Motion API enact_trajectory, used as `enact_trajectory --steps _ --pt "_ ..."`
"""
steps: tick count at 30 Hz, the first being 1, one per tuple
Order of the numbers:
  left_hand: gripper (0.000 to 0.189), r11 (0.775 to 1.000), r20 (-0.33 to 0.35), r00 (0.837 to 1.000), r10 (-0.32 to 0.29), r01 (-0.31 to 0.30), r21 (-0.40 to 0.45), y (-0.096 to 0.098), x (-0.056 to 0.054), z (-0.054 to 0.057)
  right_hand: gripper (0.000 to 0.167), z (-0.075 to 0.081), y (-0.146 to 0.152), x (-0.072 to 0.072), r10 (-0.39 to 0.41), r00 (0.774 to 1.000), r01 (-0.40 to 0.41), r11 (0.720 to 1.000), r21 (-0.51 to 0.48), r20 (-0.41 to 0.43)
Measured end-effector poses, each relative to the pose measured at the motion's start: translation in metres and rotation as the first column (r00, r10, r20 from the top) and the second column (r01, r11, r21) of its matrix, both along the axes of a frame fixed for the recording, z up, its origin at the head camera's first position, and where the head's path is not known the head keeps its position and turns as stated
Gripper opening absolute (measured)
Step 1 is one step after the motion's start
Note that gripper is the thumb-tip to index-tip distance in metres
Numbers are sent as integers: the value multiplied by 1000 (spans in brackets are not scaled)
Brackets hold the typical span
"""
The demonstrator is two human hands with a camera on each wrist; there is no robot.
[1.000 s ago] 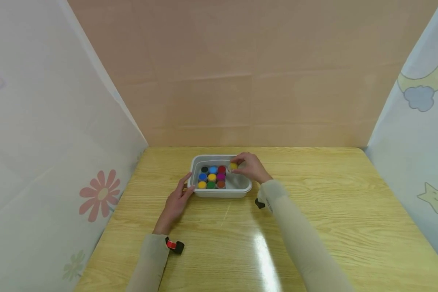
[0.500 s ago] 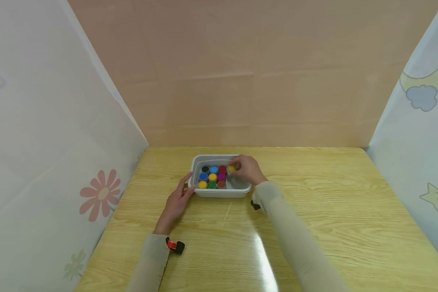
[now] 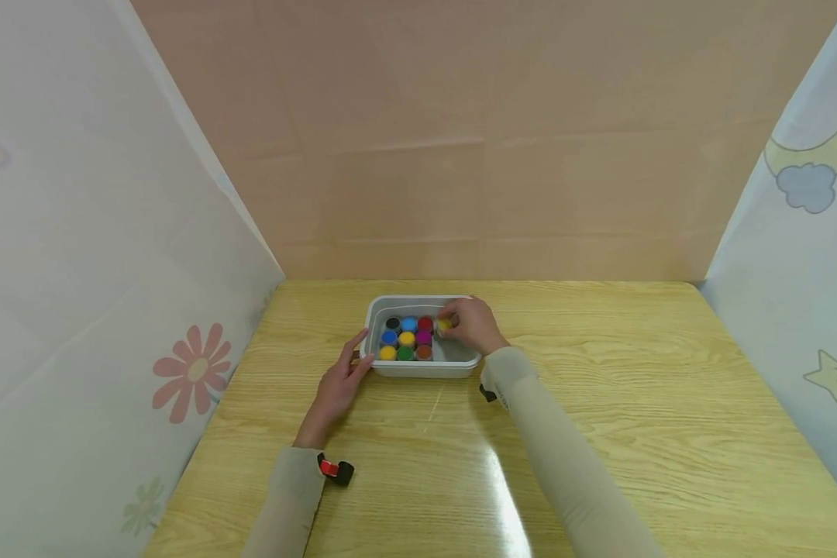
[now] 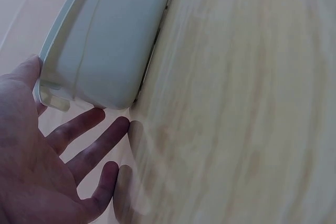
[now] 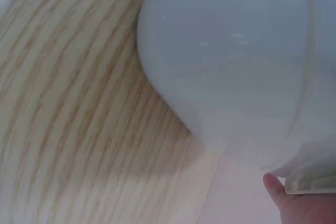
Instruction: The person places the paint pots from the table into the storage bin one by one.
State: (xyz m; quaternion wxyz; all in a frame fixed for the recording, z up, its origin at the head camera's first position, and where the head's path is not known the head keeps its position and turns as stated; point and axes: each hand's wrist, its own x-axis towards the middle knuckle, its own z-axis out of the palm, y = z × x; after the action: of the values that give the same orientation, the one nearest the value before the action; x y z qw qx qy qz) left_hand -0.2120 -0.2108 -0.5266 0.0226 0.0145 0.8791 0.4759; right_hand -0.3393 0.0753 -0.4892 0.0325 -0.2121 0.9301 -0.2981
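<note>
A white plastic tub (image 3: 421, 371) with a rim stands on the table. In its left part sit several small paint jars with coloured lids, packed in rows, among them a green jar (image 3: 405, 353) and a red jar (image 3: 425, 323). My right hand (image 3: 476, 324) reaches over the rim and pinches a yellow-lidded paint jar (image 3: 444, 324) beside the red one. At the tub's front left corner, my left hand (image 3: 338, 384) holds the rim. In the left wrist view its thumb (image 4: 29, 69) lies on the rim and the other fingers spread below, against the outer wall.
The wood-grain table (image 3: 635, 403) extends around the tub, with a bright reflection at the front. A brown backdrop (image 3: 488, 155) rises behind it, and printed white sheets stand left and right. A black strap device (image 3: 337, 470) sits on the left wrist.
My right hand has moved slightly left and lower with the yellow-lidded jar, bringing it in line beside the red one. The left hand stays on the tub's corner.
</note>
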Motion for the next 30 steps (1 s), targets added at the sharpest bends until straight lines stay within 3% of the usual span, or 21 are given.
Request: enact_trajectory --steps 14,30 --pt "57 1000 4 1000 -1 1 12 1 1 1 30 5 -1 3 7 1000 -5 997 74 -27" --pt "56 1000 3 1000 -2 2 0 -1 -1 -1 22 2 -3 2 -18 1000 18 1000 13 -24"
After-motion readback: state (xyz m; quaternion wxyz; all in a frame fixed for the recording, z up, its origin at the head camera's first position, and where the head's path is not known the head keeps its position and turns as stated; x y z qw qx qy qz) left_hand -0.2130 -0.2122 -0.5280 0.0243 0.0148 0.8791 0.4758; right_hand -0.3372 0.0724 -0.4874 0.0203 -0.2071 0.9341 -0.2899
